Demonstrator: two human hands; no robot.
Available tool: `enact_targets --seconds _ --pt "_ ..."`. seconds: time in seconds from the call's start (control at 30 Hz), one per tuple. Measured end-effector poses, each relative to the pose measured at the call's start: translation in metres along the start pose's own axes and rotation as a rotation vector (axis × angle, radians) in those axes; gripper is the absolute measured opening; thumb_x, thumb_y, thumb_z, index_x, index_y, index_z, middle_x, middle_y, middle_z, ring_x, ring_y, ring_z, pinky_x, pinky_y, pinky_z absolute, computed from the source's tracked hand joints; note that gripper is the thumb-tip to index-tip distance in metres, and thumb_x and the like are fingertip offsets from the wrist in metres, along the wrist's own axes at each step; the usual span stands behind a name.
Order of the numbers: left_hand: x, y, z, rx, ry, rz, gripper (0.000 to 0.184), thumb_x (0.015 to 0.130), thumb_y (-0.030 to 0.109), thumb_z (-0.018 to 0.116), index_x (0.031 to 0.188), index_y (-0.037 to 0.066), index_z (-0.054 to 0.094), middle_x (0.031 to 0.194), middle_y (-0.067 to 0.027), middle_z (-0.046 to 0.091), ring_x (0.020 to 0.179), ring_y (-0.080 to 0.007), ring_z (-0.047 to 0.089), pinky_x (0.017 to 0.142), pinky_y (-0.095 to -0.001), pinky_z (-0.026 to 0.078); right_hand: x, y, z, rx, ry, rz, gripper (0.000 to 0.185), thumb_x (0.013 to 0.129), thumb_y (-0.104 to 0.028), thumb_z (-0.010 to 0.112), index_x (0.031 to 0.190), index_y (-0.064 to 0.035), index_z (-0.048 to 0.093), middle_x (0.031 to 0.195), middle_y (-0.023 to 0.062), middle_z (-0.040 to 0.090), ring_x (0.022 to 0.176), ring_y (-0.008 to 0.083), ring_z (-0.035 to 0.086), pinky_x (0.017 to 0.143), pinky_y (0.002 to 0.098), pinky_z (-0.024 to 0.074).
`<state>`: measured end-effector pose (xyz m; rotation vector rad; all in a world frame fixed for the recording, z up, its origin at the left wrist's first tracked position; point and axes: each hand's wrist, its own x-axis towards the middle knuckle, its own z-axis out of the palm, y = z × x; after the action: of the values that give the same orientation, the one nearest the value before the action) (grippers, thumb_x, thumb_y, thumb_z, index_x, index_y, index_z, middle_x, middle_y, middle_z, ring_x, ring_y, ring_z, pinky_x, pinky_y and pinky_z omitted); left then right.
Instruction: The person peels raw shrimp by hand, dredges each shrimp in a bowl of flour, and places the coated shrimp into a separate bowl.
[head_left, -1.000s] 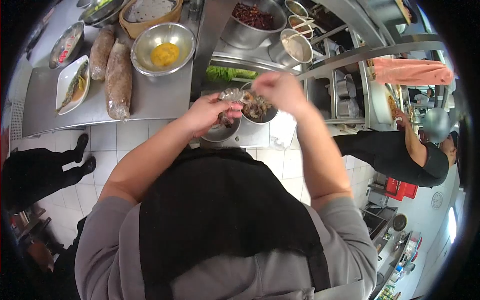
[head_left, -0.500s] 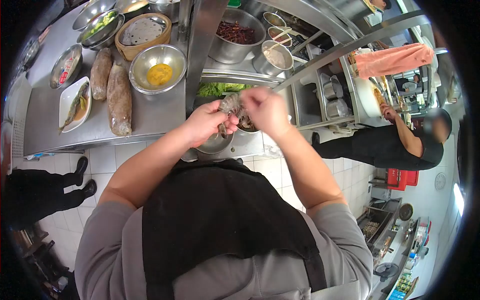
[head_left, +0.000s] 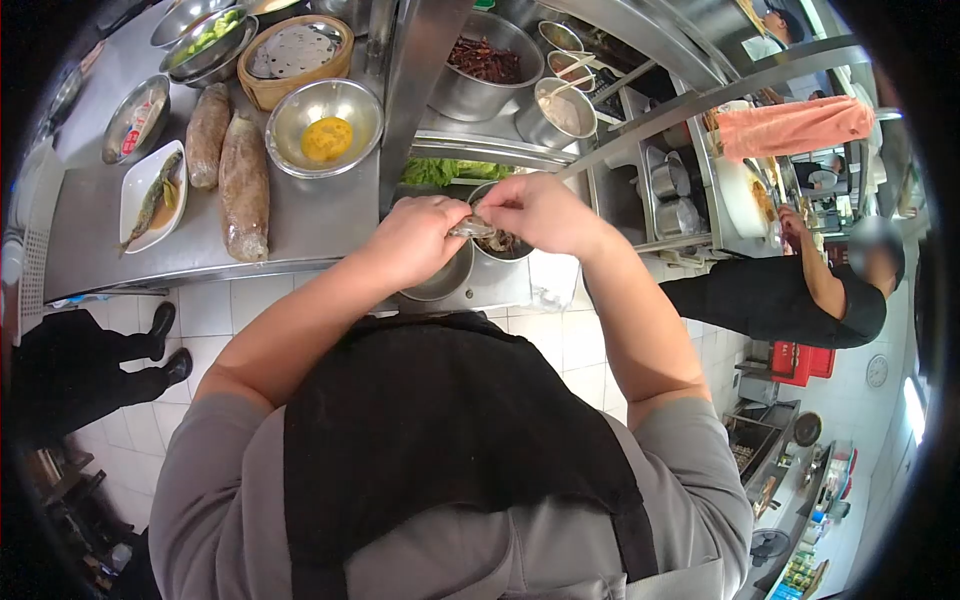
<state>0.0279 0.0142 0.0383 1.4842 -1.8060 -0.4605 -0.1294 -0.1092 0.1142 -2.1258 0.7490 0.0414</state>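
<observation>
My left hand (head_left: 418,235) is closed round a grey, glossy raw shrimp (head_left: 470,229), which pokes out past the fingertips. Thumb and finger of my right hand (head_left: 540,212) pinch at the shrimp's far end, almost meeting the left fingers. Exactly what the right fingertips grip there is too small to see. Below the hands stand two metal bowls. One bowl (head_left: 450,277) is partly covered by my left hand and wrist. The other bowl (head_left: 517,254), under my right hand, has dark and greyish pieces in it. Green leaves (head_left: 440,171) lie just beyond the hands.
On the left steel counter (head_left: 310,220) are a bowl with beaten egg (head_left: 326,139), two wrapped rolls (head_left: 244,190), a fish plate (head_left: 134,186) and a bamboo steamer (head_left: 333,72). A shelf holds a pot of dried chillies (head_left: 486,62). A co-worker (head_left: 780,295) stands at right.
The shrimp has turned from upright to lying flatter, with my left hand now knuckles-up over it. My right hand has slowed from a blur and come close to the left fingers.
</observation>
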Motion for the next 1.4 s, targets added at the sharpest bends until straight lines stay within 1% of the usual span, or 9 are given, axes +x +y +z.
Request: enact_targets --seconds 0.1,0.2,0.23,0.37,0.6,0.73,0.83,0.93,1.4 --pt "0.002 0.008 0.004 -0.029 0.071 -0.153 0.024 0.08 0.014 0.064 0.1 0.003 0.055 0.083 -0.0187 0.064 0.081 -0.0389 0.061 0.072 -0.048 0.048 -0.003 -0.013 0.016 -0.116 0.025 -0.273 0.013 0.079 -0.015 0.067 0.085 -0.0044 0.07 0.077 0.0139 0.067 0.071 0.0285 0.064 0.066 0.0354 0.0507" --pt "0.003 0.006 0.002 0.082 0.075 -0.14 0.028 0.08 0.015 0.065 0.102 0.004 0.053 0.083 -0.0182 0.064 0.079 -0.0399 0.061 0.071 -0.0491 0.048 -0.001 -0.007 0.02 -0.136 0.18 -0.187 0.012 0.079 -0.015 0.066 0.084 -0.0045 0.07 0.079 0.014 0.066 0.072 0.0306 0.064 0.067 0.0367 0.0508" --pt "0.004 0.004 0.002 0.063 0.081 -0.132 0.029 0.08 0.014 0.065 0.104 0.005 0.053 0.085 -0.0187 0.064 0.08 -0.0402 0.061 0.071 -0.0494 0.047 0.0 -0.009 0.018 -0.145 0.246 -0.05 0.011 0.079 -0.013 0.066 0.085 -0.0044 0.069 0.081 0.0134 0.066 0.072 0.0287 0.064 0.066 0.0357 0.0508" --pt "0.001 0.001 0.001 -0.001 0.098 -0.116 0.032 0.081 0.016 0.066 0.11 0.005 0.055 0.09 -0.0196 0.064 0.084 -0.0405 0.061 0.072 -0.0484 0.047 -0.009 0.001 0.032 -0.056 0.386 -0.255 0.008 0.081 -0.008 0.066 0.088 -0.0042 0.069 0.077 0.0105 0.066 0.067 0.0203 0.063 0.063 0.0311 0.0502" --pt "-0.006 0.016 0.011 -0.35 0.172 -0.244 0.031 0.086 0.014 0.065 0.113 0.005 0.053 0.098 -0.0148 0.063 0.092 -0.0312 0.064 0.077 -0.0346 0.051 -0.016 0.012 0.027 0.59 0.326 0.218 0.015 0.091 -0.015 0.061 0.094 -0.0001 0.063 0.077 0.0029 0.064 0.063 0.009 0.062 0.054 0.0222 0.0476" --pt "-0.007 0.007 0.029 -0.519 0.224 -0.205 0.033 0.087 0.007 0.065 0.115 0.003 0.046 0.099 -0.0108 0.063 0.093 -0.0169 0.061 0.082 -0.0303 0.048 -0.014 0.019 0.038 0.579 0.454 0.119 0.011 0.089 -0.01 0.063 0.095 -0.0004 0.064 0.081 0.0019 0.065 0.067 0.0064 0.06 0.057 0.0208 0.0477" --pt "-0.003 -0.002 0.044 -0.618 0.312 -0.176 0.035 0.088 0.016 0.065 0.115 0.004 0.046 0.096 -0.0132 0.066 0.083 -0.0181 0.065 0.075 -0.0319 0.05 -0.011 0.031 0.049 0.537 0.512 0.018 0.009 0.086 -0.006 0.066 0.093 -0.0007 0.065 0.08 0.0015 0.066 0.07 0.0061 0.06 0.062 0.0215 0.0487" --pt "-0.004 -0.003 0.042 -0.875 0.201 -0.389 0.037 0.09 0.006 0.06 0.121 0.001 0.04 0.101 -0.0083 0.063 0.091 -0.0092 0.058 0.079 -0.0257 0.046 -0.007 0.033 0.055 0.529 0.549 -0.036 0.007 0.084 -0.004 0.067 0.09 -0.0011 0.066 0.08 0.0014 0.066 0.072 0.0066 0.059 0.066 0.0223 0.0493" --pt "-0.004 -0.009 0.044 -0.864 0.165 -0.542 0.042 0.089 0.005 0.052 0.129 -0.002 0.042 0.1 -0.0132 0.065 0.085 -0.0155 0.062 0.076 -0.029 0.049 0.0 0.048 0.063 0.282 0.558 -0.031 0.01 0.077 -0.006 0.069 0.086 -0.0034 0.067 0.078 0.0036 0.067 0.068 0.0122 0.062 0.067 0.0268 0.0517"
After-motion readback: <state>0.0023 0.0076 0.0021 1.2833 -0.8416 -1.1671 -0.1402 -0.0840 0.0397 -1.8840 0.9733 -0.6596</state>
